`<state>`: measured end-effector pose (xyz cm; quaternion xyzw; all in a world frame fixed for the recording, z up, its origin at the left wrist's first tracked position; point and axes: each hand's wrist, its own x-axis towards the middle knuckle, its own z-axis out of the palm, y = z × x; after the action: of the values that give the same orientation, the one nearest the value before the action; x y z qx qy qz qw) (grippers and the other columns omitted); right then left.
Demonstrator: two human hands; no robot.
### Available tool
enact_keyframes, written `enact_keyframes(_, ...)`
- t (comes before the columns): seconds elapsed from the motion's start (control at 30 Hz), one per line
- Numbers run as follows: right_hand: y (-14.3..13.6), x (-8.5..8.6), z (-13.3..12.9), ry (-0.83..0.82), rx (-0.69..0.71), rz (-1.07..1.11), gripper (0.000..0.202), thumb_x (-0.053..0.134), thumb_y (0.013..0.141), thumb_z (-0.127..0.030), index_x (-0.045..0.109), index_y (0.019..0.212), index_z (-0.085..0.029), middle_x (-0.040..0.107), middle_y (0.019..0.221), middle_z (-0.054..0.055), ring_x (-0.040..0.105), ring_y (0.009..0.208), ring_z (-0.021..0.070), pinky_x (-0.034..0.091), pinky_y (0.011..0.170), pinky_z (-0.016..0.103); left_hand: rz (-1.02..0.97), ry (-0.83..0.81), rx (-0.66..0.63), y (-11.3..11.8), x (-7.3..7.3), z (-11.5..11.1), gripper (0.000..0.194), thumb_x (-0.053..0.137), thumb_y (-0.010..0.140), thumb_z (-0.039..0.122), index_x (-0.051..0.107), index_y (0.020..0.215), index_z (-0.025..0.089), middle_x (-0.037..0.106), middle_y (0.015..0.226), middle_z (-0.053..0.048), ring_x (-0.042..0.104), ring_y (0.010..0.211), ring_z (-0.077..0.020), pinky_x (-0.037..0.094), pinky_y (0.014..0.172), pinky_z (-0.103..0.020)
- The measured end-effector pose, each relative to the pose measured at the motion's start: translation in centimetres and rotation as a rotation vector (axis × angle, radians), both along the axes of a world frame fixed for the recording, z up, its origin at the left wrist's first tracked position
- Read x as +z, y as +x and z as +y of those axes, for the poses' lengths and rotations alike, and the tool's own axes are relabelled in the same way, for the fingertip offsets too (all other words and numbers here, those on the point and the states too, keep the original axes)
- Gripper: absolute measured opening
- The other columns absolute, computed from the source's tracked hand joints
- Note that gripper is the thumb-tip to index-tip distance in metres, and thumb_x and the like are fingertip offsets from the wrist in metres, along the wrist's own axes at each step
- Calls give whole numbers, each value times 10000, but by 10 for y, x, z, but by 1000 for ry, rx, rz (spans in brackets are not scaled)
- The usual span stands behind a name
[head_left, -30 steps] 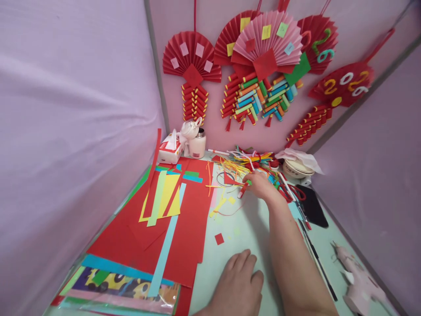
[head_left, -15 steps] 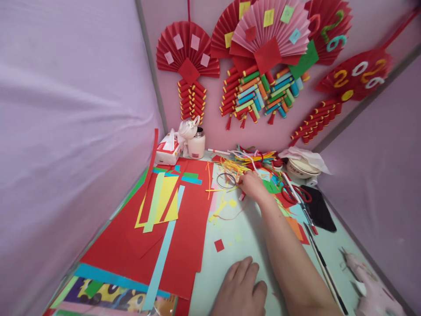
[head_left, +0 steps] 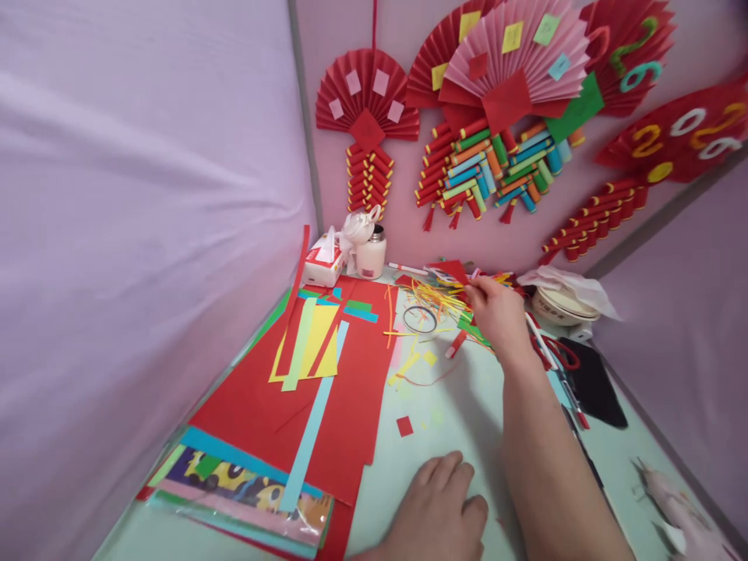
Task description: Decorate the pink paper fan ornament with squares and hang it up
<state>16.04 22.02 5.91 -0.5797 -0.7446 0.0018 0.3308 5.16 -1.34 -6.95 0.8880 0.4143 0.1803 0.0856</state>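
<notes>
Pinched in my right hand is a piece of red paper, raised over the heap of craft bits at the back of the table. Below and to the left of that hand lie a thin round ring, a clump of yellow paper strips and a small red stick with a white end. My left hand rests palm down on the table's near part, its fingers stretched out with nothing in them. A small red paper square lies just beyond its fingertips.
Large red paper sheets cover the left side, topped by coloured strips and yellow paper. Tissues and a white bottle stand behind. Right: a bowl, red-handled scissors, a black phone. Paper fans hang above.
My right hand has moved up and to the right from beside the ring, and now holds the red paper. My left hand stays flat on the table. The view has shifted left.
</notes>
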Motion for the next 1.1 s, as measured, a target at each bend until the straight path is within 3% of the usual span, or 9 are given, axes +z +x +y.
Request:
enact_keyframes(0.23,-15,26,-35,179,87,536,214,555,860,-365,651,873,-173,607,637,-12,521,551,120,406,552,240,3,1,-21,-3,9,-2,296,538,879,388,584,1067,163,514,1259,-106,432,1231,-286,402,1000,-394)
enact_keyframes(0.47,-16,35,-69,-33,175,890,189,667,769,-356,620,858,-196,609,652,-22,543,584,112,445,570,237,-37,-19,11,-5,17,-7,253,505,896,356,592,1028,157,520,1189,-111,421,1212,-283,398,997,-409)
enact_keyframes(0.63,9,24,-113,-287,191,896,253,717,727,-401,586,778,-191,636,665,-4,548,585,111,452,565,231,-41,-47,20,-7,23,-10,231,526,884,325,605,1010,148,513,1215,-121,421,1204,-282,393,1006,-410)
enact_keyframes(0.77,40,8,-162,-430,127,799,304,708,732,-458,627,824,-180,698,814,55,607,704,150,498,651,263,-42,-75,13,-6,26,-9,219,543,875,297,605,1033,159,518,1234,-120,421,1220,-275,397,1005,-414)
enact_keyframes(0.93,72,-10,-212,-459,3,744,324,696,731,-479,645,856,-185,700,816,59,625,785,182,513,739,286,-47,-79,16,-5,28,-11,237,542,875,255,589,1086,160,499,1282,-124,392,1273,-281,365,1051,-434)
enact_keyframes(1.1,83,-29,-239,-435,-36,783,298,652,781,-461,604,926,-205,687,815,44,615,769,176,508,728,284,-32,-99,-1,-5,32,-10,193,548,870,221,589,1042,147,523,1239,-124,405,1259,-277,375,1050,-439)
